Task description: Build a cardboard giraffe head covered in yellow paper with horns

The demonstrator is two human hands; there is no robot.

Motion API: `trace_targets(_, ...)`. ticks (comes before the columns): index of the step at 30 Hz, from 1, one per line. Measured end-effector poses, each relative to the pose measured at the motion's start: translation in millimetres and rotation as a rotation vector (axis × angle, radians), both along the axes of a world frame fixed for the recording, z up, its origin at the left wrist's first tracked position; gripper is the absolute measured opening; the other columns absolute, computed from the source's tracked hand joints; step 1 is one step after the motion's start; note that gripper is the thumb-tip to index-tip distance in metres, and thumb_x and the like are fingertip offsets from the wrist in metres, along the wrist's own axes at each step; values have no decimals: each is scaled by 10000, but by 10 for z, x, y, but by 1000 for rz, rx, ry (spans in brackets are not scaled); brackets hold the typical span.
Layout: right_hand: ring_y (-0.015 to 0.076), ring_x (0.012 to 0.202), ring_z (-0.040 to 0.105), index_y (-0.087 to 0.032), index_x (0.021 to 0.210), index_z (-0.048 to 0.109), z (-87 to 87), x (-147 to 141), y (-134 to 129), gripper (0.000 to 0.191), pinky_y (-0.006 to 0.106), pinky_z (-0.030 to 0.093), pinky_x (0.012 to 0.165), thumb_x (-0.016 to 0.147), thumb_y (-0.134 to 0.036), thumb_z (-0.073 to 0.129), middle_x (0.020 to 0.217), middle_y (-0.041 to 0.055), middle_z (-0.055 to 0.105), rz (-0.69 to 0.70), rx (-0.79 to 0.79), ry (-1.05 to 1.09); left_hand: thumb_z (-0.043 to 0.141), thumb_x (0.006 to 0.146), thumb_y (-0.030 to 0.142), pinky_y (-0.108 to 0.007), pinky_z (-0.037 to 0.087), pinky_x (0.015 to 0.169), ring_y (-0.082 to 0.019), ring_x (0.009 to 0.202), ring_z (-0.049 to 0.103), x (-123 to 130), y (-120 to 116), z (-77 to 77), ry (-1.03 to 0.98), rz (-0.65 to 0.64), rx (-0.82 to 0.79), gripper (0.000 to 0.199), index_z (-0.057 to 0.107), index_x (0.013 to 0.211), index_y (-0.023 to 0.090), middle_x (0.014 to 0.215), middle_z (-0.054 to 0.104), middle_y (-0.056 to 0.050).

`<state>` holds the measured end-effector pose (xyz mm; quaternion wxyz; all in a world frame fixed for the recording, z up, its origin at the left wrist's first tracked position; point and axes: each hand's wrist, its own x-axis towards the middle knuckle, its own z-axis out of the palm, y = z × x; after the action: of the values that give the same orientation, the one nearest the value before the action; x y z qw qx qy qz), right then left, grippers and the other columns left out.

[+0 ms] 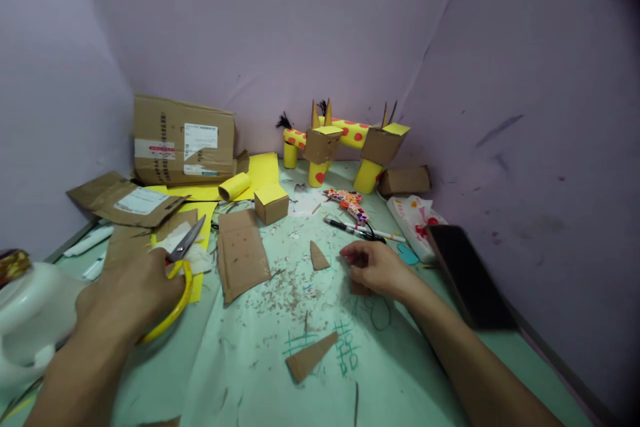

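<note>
On the left, my left hand (130, 287) is closed round scissors with yellow handles (187, 287), their metal blades (186, 240) together and pointing up and away. My right hand (375, 267) hovers low over the table, its fingers loosely curved and apart. A brown cardboard scrap (360, 289) lies partly hidden beneath that hand. Just left of its fingertips is a small pointed cardboard piece (319, 257). Nearer to me rests a longer cardboard wedge (313, 357). Between the hands lies a flat cardboard sheet (243, 250) amid small crumbs.
Two yellow, red-spotted cardboard animals (325, 147) stand at the back beside a small box with a yellow top (271, 203). A shipping box (184, 140) leans behind on the left. A black phone (470, 277), pens (353, 229) and a tissue pack (415, 220) lie right. A white pot (35, 313) stands left.
</note>
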<state>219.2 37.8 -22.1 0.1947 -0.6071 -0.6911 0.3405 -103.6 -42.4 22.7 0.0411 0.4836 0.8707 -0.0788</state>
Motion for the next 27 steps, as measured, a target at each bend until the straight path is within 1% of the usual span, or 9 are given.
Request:
trace_targets(3, 234, 871, 584, -189, 938, 690, 73, -20, -54, 347, 309, 411, 727, 608, -127, 599, 965, 75, 681, -19, 156, -95, 351, 796, 429, -361, 425, 538, -359, 820, 635, -62, -18, -17, -48, -75, 10, 342, 595, 897, 213, 876, 670, -148)
trace_targets(5, 238, 931, 582, -174, 976, 673, 86, -85, -74, 300, 314, 413, 770, 693, -230, 589, 1032, 92, 669, -8, 210, -121, 383, 783, 386, -372, 423, 545, -368, 811, 636, -63, -32, 8, -55, -113, 28, 295, 602, 855, 203, 857, 677, -163)
trace_targets(8, 222, 824, 622, -159, 971, 670, 44, -238, -68, 327, 294, 436, 693, 728, -364, 592, 923, 93, 696, 10, 135, -121, 377, 794, 350, -384, 416, 541, -376, 803, 641, 23, -28, 83, -50, -85, 41, 296, 617, 874, 196, 865, 680, -195)
trace_targets(11, 238, 790, 625, -170, 904, 679, -13, -389, -53, 348, 293, 410, 635, 694, -441, 623, 883, 94, 692, 29, 112, -213, 302, 839, 374, -404, 429, 605, -371, 825, 644, 202, 9, 118, -77, -29, 144, 418, 566, 1088, 166, 844, 688, -196)
trace_targets(13, 243, 785, 619, -187, 867, 664, -28, -462, -53, 340, 289, 375, 601, 684, -471, 626, 876, 85, 683, 28, 118, -312, 306, 848, 390, -385, 436, 659, -341, 856, 646, 336, 39, 79, -171, -68, 245, 451, 501, 1179, 154, 864, 700, -162)
trace_targets(17, 220, 740, 604, -206, 846, 614, -14, -540, -61, 232, 270, 318, 547, 705, -391, 608, 864, 61, 669, -2, 82, -347, 299, 853, 425, -386, 436, 634, -354, 830, 651, 537, 78, -88, -222, -127, 152, 478, 463, 1186, 125, 861, 692, -172)
trace_targets(21, 188, 653, 559, -207, 714, 576, -48, -544, -56, 94, 262, 295, 521, 688, -293, 605, 737, 34, 647, -36, 45, -240, 334, 847, 414, -417, 442, 651, -373, 875, 636, 603, 114, -231, -267, -122, 196, 473, 415, 1222, 137, 984, 657, -186)
trace_targets(23, 174, 613, 533, -207, 680, 551, -107, -518, -47, 79, 261, 310, 526, 681, -268, 601, 657, 11, 613, -37, 21, -84, 404, 821, 374, -431, 447, 687, -372, 923, 623, 588, 140, -278, -305, -100, 230, 515, 370, 1273, 129, 1059, 630, -197)
trace_targets(27, 152, 588, 496, -182, 718, 572, -204, -437, -43, 133, 255, 350, 538, 704, -312, 595, 633, -3, 561, -2, -33, 376, 499, 767, 303, -387, 477, 682, -294, 838, 651, 498, 176, -299, -580, -2, 389, 528, 392, 1268, 173, 880, 667, -95)
